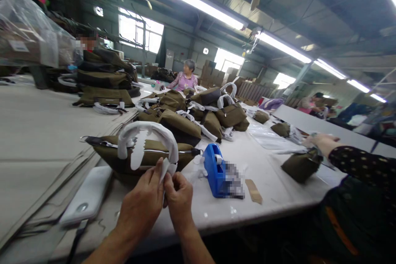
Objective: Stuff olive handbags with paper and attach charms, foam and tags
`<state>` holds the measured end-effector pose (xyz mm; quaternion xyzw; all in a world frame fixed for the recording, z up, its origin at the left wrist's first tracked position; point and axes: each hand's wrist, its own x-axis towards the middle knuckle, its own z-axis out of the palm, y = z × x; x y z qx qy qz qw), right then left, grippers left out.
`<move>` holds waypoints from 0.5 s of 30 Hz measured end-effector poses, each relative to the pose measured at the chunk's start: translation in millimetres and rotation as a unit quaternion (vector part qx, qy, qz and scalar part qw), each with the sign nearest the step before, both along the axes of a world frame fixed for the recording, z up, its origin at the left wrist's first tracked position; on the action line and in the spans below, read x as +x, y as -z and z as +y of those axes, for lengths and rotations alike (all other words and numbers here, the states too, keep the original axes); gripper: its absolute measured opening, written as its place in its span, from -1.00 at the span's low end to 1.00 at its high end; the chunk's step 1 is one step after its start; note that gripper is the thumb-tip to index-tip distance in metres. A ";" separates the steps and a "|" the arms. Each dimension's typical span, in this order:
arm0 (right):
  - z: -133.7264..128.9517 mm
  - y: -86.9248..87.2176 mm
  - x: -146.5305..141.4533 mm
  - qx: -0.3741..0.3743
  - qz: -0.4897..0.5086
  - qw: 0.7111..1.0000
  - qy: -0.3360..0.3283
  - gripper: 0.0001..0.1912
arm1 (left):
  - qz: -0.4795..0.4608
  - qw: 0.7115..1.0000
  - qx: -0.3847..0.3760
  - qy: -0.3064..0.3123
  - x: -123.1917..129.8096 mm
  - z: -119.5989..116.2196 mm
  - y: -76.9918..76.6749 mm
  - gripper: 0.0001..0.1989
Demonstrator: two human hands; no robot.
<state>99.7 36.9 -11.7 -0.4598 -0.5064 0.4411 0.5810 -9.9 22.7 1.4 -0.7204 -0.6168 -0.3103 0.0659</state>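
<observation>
An olive green bag (114, 164) stands on the white table, its zip along the top and its handle (148, 126) wrapped in white material. My left hand (144, 194) is closed on a white wrapping piece (167, 169) at the handle's right end. Close against it, my right hand (179, 194) pinches at the lower part of the same piece, fingers curled. Just right of the bag sits a blue tape dispenser (214, 173). A white strip with a jagged edge (139, 150) hangs inside the handle loop.
A white phone-like object (88, 194) lies left of my hands. Behind the bag is a pile of olive bags (182, 126); more are stacked at the back left (103, 95). A brown piece (253, 191) lies right. A person's arm (346, 156) reaches over another bag (301, 167).
</observation>
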 end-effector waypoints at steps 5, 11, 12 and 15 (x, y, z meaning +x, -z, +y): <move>2.0 2.7 6.2 0.035 -0.037 0.999 -0.002 -0.54 | 0.071 0.993 0.087 0.022 -1.6 -0.5 -0.7 -0.48; 4.9 3.2 12.3 0.068 -0.064 0.995 -0.040 -0.55 | 0.120 0.990 0.074 0.021 -5.9 -5.2 -7.0 -0.41; 4.6 2.2 12.9 0.074 -0.072 0.994 -0.044 -0.54 | 0.123 0.990 0.069 0.021 -6.1 -6.1 -7.5 -0.41; 4.0 -0.5 13.7 0.078 -0.089 0.992 -0.038 -0.50 | 0.120 0.991 0.061 0.021 -5.6 -7.7 -8.6 -0.40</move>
